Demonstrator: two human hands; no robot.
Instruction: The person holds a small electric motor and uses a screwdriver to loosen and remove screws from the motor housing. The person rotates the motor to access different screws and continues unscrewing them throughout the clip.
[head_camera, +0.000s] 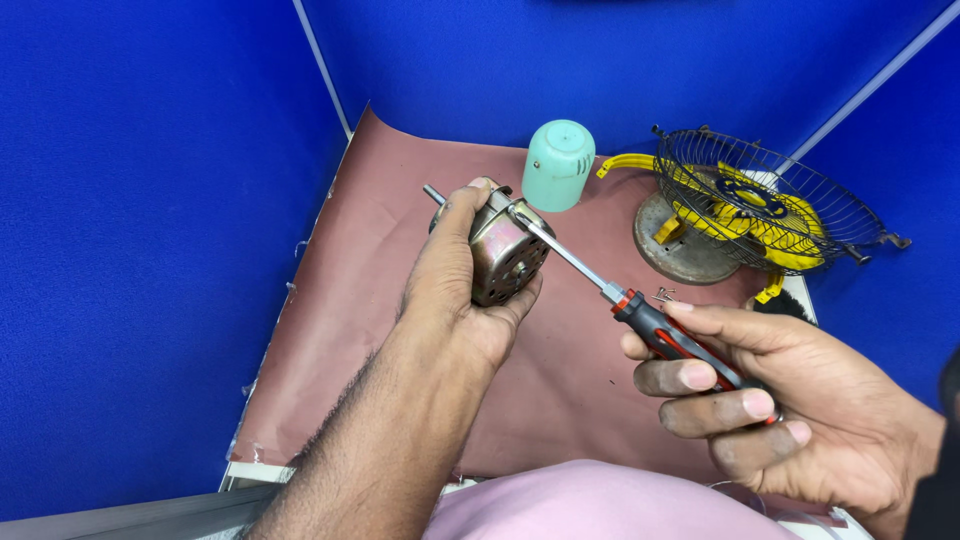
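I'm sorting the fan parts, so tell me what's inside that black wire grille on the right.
Inside the wire grille sit yellow fan blades around a dark hub. Below it lies a round rusty base; the grille hides how they meet.

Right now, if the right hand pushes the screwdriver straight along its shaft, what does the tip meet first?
The fan motor in the left hand; the right hand's screwdriver tip already seems to touch it.
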